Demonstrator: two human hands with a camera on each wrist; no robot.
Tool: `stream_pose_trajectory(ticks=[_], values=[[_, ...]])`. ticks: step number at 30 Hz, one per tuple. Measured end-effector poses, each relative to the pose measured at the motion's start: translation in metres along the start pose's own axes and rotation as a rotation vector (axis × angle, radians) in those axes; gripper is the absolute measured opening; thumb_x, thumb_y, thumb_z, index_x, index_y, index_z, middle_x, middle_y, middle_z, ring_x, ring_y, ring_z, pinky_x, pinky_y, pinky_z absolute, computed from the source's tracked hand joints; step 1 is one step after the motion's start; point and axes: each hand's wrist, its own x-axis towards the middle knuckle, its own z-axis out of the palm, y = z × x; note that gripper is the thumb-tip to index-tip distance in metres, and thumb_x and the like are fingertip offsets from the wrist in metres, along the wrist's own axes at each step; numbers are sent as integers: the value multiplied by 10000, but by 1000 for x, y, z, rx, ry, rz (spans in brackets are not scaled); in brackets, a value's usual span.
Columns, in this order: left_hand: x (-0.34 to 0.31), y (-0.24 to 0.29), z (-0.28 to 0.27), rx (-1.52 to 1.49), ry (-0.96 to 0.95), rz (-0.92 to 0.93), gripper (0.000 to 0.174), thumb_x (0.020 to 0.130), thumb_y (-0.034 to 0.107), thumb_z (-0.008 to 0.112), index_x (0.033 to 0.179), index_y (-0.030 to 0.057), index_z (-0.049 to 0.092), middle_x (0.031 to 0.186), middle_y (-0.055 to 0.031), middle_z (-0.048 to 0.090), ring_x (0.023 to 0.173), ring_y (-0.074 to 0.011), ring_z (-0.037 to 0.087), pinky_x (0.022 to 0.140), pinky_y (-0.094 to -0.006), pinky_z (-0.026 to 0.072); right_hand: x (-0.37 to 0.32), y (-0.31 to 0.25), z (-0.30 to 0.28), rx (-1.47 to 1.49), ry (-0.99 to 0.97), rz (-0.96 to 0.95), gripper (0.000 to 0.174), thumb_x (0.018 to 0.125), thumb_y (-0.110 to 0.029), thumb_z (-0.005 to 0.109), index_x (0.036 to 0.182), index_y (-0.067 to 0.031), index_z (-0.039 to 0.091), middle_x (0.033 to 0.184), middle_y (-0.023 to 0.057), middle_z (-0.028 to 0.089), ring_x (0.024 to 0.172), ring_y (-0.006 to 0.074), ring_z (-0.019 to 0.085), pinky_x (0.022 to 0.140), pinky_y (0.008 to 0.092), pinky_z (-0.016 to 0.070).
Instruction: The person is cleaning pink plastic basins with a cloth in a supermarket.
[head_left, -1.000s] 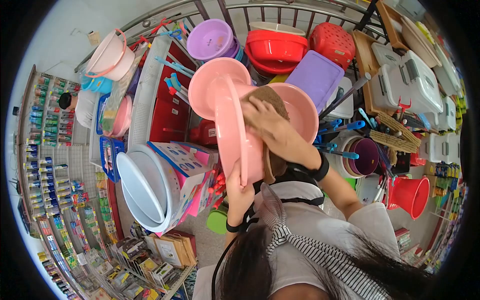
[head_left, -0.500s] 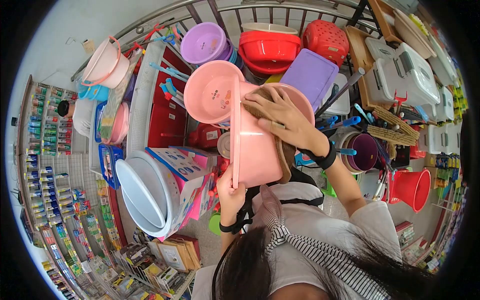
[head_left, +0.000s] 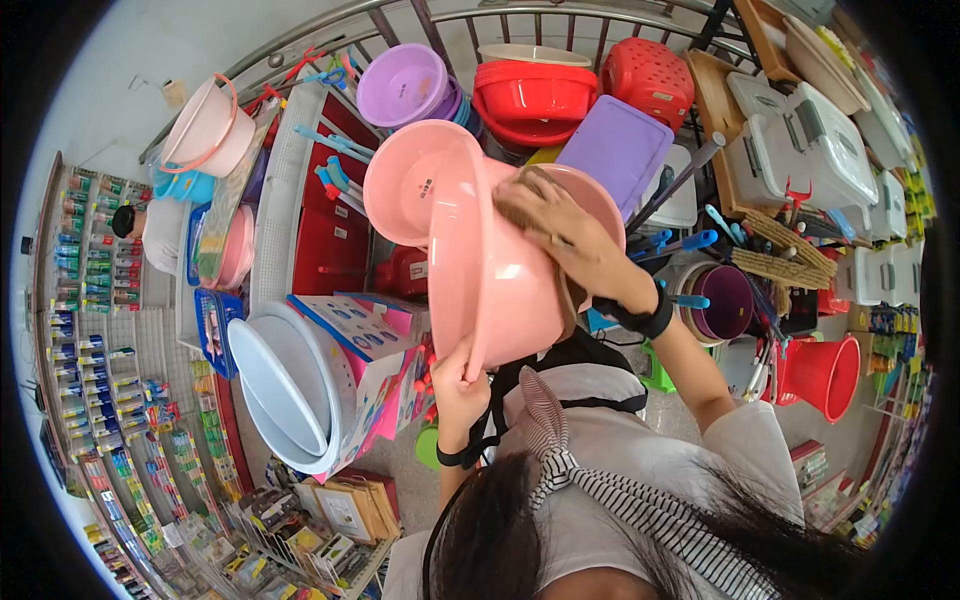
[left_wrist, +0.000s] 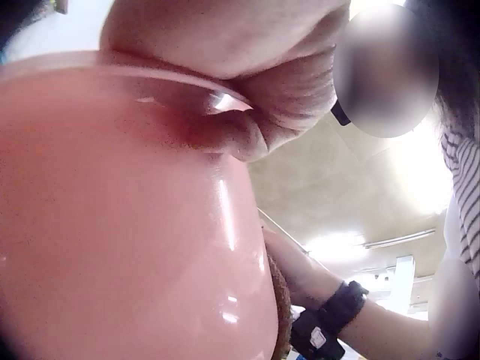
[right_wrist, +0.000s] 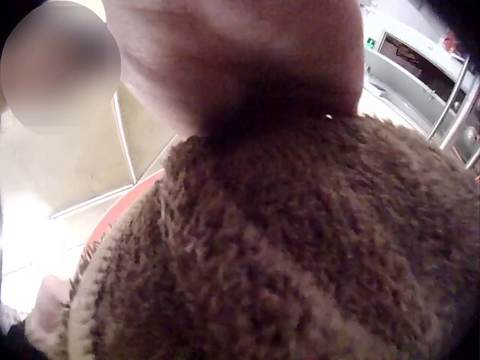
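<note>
A pink plastic basin (head_left: 520, 305) is held up on its side in front of the person. The left hand (head_left: 460, 395) grips its rim at the near edge, thumb over the outer side. Against the basin's outside the right hand (head_left: 572, 230) presses a brown fluffy cloth (head_left: 522, 208), its fingers laid out over the fabric. In the right wrist view the cloth (right_wrist: 285, 247) fills most of the picture, under the palm. The left wrist view shows the glossy basin wall (left_wrist: 135, 232) close up, with the thumb (left_wrist: 232, 135) on it.
More pink basins (head_left: 415, 190) stand just behind the held one. Around them are red basins (head_left: 535, 95), a purple lid (head_left: 615, 150), light-blue tubs (head_left: 280, 390) and a grey pole (head_left: 690, 175). Shelves of small packets (head_left: 90, 240) line the left.
The right hand and cloth have shifted over the basin's outside. The basin has turned, its rim facing edge-on half a second ago and now tilting left. The left hand keeps its hold on the rim.
</note>
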Motion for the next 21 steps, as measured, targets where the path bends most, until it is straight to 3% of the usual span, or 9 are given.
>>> stream_pose_trajectory(ticks=[3,6,8,12,14,15,17,19,21], values=[[-2,3,-5,219,-78,95,499,675,-154,391,1126,-47,575,864,-11,579,738,-66,535,652,-183,429,12,10,-3,191,26,57,430,889,-108,495,1313,-31,492,1379,111,467,1332,341,333,1099,465,231],[-1,3,-8,254,-71,136,503,667,-164,389,1119,-48,576,840,-10,574,740,-52,512,651,-178,423,4,1,2,38,-46,-58,446,873,-106,462,1315,-73,510,1408,89,445,1367,390,272,1115,530,172],[-3,-2,-8,134,-14,-2,499,663,-163,392,1111,-47,581,825,-7,572,726,-58,511,645,-190,426,-7,-15,7,-55,-155,-176,512,810,-151,482,1319,-122,527,1436,77,423,1377,436,233,1110,590,127],[-3,-5,-6,48,38,-45,511,658,-163,389,1111,-36,587,822,7,560,723,-59,502,642,-198,434,-22,-24,22,-77,-252,-186,459,831,-173,466,1274,-139,577,1455,80,397,1381,420,231,1119,570,122],[-8,-3,-4,204,-1,-24,515,657,-152,390,1112,-26,596,794,-57,604,698,-88,563,639,-216,455,-17,-12,22,255,-18,-68,446,835,-51,448,1254,-113,588,1439,142,398,1387,404,226,1130,515,135],[-9,-2,-2,205,6,-25,515,657,-152,390,1112,-26,596,794,-57,604,698,-88,563,639,-216,455,-12,-14,19,259,-23,-71,446,835,-51,448,1254,-113,588,1439,142,398,1387,404,226,1130,515,135],[-8,6,5,336,-31,113,511,653,-140,390,1104,-29,602,763,-155,622,684,-142,633,636,-244,474,2,-21,9,339,178,150,477,807,51,455,1251,-74,579,1449,196,365,1392,402,217,1137,454,144],[-6,11,11,290,-18,120,520,643,-131,399,1106,-23,608,751,-208,600,683,-203,671,632,-273,485,-1,-12,11,258,182,143,455,849,53,472,1286,-56,541,1478,202,314,1394,394,213,1138,428,145],[-5,12,13,324,-39,152,545,631,-137,409,1123,-10,609,764,-202,613,673,-231,669,630,-282,489,-6,-13,18,351,174,297,390,965,-46,410,1347,21,454,1503,181,280,1428,293,177,1149,389,112]])
